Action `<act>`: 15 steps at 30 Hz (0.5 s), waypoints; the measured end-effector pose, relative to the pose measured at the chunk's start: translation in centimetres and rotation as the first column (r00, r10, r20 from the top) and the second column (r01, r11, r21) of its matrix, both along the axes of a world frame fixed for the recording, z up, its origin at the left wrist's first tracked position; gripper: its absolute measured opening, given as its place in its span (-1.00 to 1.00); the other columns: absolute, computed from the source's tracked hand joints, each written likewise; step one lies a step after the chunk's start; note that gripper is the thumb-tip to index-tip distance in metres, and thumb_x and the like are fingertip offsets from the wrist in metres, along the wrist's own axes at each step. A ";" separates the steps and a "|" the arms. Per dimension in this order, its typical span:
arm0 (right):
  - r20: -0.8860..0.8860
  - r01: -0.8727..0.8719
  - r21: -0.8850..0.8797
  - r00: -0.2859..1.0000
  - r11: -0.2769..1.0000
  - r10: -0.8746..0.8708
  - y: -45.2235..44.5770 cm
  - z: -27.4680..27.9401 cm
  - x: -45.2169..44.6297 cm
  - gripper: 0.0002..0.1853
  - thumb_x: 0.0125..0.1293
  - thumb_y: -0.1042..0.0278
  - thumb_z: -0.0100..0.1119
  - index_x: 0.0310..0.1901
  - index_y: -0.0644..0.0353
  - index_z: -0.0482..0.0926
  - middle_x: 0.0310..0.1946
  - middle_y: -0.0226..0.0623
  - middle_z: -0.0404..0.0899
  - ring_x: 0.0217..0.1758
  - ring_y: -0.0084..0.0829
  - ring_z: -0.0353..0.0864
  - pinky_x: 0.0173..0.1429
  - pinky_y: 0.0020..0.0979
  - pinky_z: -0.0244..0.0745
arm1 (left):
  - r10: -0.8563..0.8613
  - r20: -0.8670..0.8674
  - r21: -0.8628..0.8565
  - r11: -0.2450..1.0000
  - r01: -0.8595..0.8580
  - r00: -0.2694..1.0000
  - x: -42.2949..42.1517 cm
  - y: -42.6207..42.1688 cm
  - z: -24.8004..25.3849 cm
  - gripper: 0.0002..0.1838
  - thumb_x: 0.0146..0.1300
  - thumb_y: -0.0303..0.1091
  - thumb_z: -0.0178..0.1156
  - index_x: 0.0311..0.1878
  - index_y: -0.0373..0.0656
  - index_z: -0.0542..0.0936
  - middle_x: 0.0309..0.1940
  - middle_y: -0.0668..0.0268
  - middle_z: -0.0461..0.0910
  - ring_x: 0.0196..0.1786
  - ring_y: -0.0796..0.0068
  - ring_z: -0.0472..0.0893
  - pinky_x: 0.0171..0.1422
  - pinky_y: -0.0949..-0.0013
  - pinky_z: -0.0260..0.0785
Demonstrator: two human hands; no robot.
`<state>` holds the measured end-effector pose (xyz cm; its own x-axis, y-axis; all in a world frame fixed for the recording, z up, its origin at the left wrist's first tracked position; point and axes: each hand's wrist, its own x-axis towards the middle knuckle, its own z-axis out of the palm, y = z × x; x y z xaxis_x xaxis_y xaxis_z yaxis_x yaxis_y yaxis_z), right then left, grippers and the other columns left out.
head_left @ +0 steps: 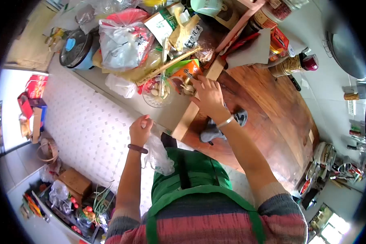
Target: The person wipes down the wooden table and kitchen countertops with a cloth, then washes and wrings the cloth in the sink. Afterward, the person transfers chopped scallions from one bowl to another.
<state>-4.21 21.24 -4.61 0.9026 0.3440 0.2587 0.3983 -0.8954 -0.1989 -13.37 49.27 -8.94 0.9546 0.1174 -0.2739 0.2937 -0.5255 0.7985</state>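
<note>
Hanging from the left grip (140, 130), a clear plastic bag (158, 155).

- thin clear plastic bag (159, 156), left: crinkled, glossy
- round clear bowl (155, 105) beyond the bag: smooth, shiny; glass or plastic unclear
- broad brown wooden worktop (272, 110), right: smooth, satiny
- green cloth apron (215, 166), near: matt

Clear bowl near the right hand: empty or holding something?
Holding something: several pale pieces show inside the clear bowl.
</note>
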 end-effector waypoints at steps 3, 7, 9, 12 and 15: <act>-0.088 0.022 -0.218 0.995 0.976 -0.042 2.6 -1.3 2.5 -0.36 -0.08 0.06 0.35 0.09 0.00 0.42 -0.11 -0.27 0.45 0.00 -0.27 0.48 0.12 -0.24 0.28 | 0.033 -0.199 -0.365 0.925 -0.105 0.979 2.0 1.5 -2.9 -0.64 0.24 -0.25 0.22 -0.05 -0.36 0.52 -0.34 0.21 0.65 -0.27 0.48 0.64 -0.12 0.49 0.39; -0.225 -0.022 -0.369 0.972 0.929 -0.066 3.6 -2.5 2.8 -0.45 -0.11 0.04 0.34 -0.06 0.08 0.47 -0.26 -0.31 0.43 -0.10 -0.29 0.49 0.04 -0.27 0.29 | 0.080 -0.389 -0.578 0.754 -0.311 0.918 4.6 0.5 -0.8 -0.67 0.19 -0.18 0.30 -0.24 -0.30 0.54 -0.35 0.28 0.62 -0.29 0.52 0.63 -0.21 0.55 0.33; -0.284 -0.065 -0.415 0.957 0.908 -0.062 3.9 -2.7 2.4 -0.48 -0.10 0.03 0.33 -0.12 0.12 0.49 -0.28 -0.31 0.44 -0.11 -0.30 0.49 0.03 -0.27 0.29 | 0.078 -0.337 -0.592 0.757 -0.276 0.938 5.5 0.2 -1.8 -0.69 0.18 -0.18 0.30 -0.30 -0.26 0.52 -0.37 0.27 0.63 -0.31 0.54 0.62 -0.24 0.55 0.32; -0.309 -0.115 -0.437 0.951 0.892 -0.029 5.2 -3.1 0.7 -0.51 -0.09 0.02 0.32 -0.16 0.16 0.50 -0.26 -0.29 0.46 -0.09 -0.31 0.47 0.06 -0.27 0.26 | 0.036 -0.344 -0.514 0.829 -0.220 0.938 6.3 0.0 -2.6 -0.73 0.20 -0.21 0.28 -0.38 -0.20 0.49 -0.42 0.26 0.64 -0.34 0.59 0.59 -0.34 0.54 0.30; -0.204 -0.110 -0.399 0.979 0.911 0.029 6.6 -4.4 -2.1 -0.51 -0.09 0.02 0.32 -0.17 0.17 0.52 -0.23 -0.27 0.48 -0.06 -0.31 0.45 0.10 -0.25 0.22 | 0.060 -0.225 -0.579 0.794 -0.184 0.972 6.3 -0.3 -3.1 -0.76 0.22 -0.24 0.22 -0.42 -0.18 0.45 -0.42 0.24 0.66 -0.52 0.67 0.47 -0.47 0.55 0.24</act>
<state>-6.31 27.82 -9.06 0.8905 0.4460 -0.0899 0.4536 -0.8858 0.0977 -7.04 48.95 -12.06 0.8673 -0.0148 -0.4976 0.4969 0.0833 0.8638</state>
